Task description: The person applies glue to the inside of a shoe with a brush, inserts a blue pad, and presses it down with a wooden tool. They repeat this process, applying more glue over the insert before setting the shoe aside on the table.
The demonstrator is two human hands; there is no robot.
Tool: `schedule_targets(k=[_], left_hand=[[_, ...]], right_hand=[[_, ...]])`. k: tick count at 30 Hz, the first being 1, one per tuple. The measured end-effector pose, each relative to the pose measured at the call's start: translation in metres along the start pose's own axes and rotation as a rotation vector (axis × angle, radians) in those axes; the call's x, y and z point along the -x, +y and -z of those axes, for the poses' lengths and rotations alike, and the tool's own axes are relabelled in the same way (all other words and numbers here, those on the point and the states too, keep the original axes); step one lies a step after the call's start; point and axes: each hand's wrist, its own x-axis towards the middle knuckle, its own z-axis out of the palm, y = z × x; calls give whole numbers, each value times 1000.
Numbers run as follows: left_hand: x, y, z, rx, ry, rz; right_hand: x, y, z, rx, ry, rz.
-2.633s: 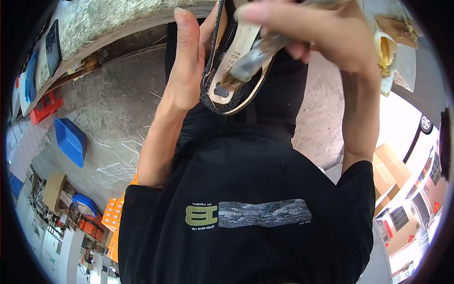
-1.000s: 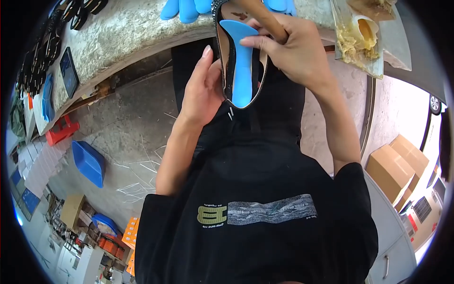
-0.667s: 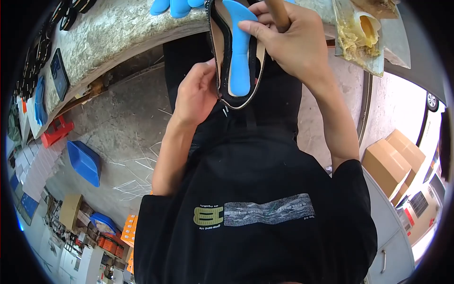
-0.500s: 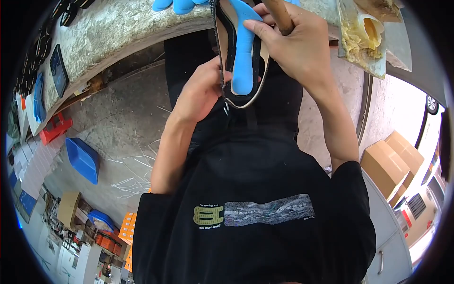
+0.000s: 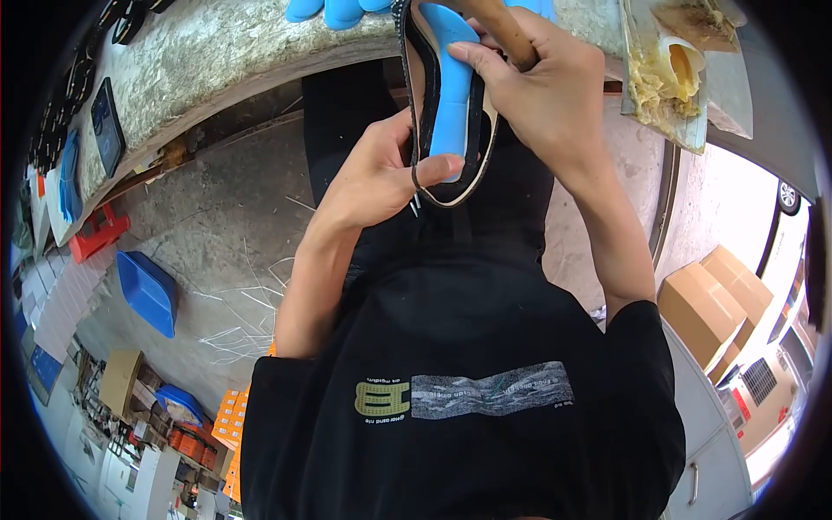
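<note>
A black strappy sandal (image 5: 474,139) is held over my lap at the bench edge, its toe end cut off by the top of the view. Along its footbed lies a blue insole (image 5: 451,104). My left hand (image 5: 373,182) is closed round the heel end, its thumb reaching past the thin strap and pressing on the insole's heel. With its thumb on the insole's middle, my right hand (image 5: 555,95) grips the sandal's other side. A wooden handle (image 5: 504,30) is also tucked in that hand; its working end is out of view.
More blue insoles (image 5: 342,12) lie on the rough workbench (image 5: 225,61). A phone (image 5: 107,126) and black straps sit at the left. Yellowish glue coats a board with a tipped cup (image 5: 682,69) at the right. A blue dustpan-like tray (image 5: 147,293) and cardboard boxes (image 5: 706,303) stand lower down.
My left thumb has moved from the sandal's side onto the insole's heel. The sandal has shifted slightly right and down. My right hand keeps its hold.
</note>
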Motion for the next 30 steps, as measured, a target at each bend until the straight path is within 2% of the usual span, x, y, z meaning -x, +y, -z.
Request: schedule_targets(k=[1, 5, 6, 10, 15, 16, 17, 19, 20, 22, 23, 25, 27, 28, 30], left_hand=[[0, 1, -1, -1, -1, -3], [2, 5, -2, -16, -3, 53], [1, 7, 0, -14, 14, 35], [3, -1, -3, 15, 52, -15], [4, 5, 1, 24, -33, -46], [3, 0, 1, 43, -27, -30], [2, -4, 1, 60, -28, -16], [3, 8, 0, 54, -47, -8], [5, 11, -2, 64, -48, 33], [7, 27, -8, 186, -73, 27], [6, 24, -8, 178, -113, 12], [4, 12, -5, 334, -170, -49], [2, 17, -11, 395, -185, -41], [2, 21, -14, 467, -175, -32], [0, 27, -15, 616, -147, -7]], right_hand=[[2, -2, 2, 1, 2, 2], [10, -11, 11, 433, 195, 437], [8, -14, 11, 429, 188, 460], [21, -21, 15, 530, -192, 297], [19, -21, 11, 505, -158, 271], [11, -24, 26, 382, -290, 209], [5, -35, 52, 205, -379, 40], [20, -19, 98, -395, 112, 156], [27, -1, 146, -115, 299, 268], [58, -29, 186, -150, 526, 116], [66, -33, 191, -26, 679, 21], [67, -28, 194, 91, 748, -34], [52, -11, 191, 129, 660, -107], [42, 0, 191, 128, 683, -113], [30, 16, 195, -18, 522, -284]])
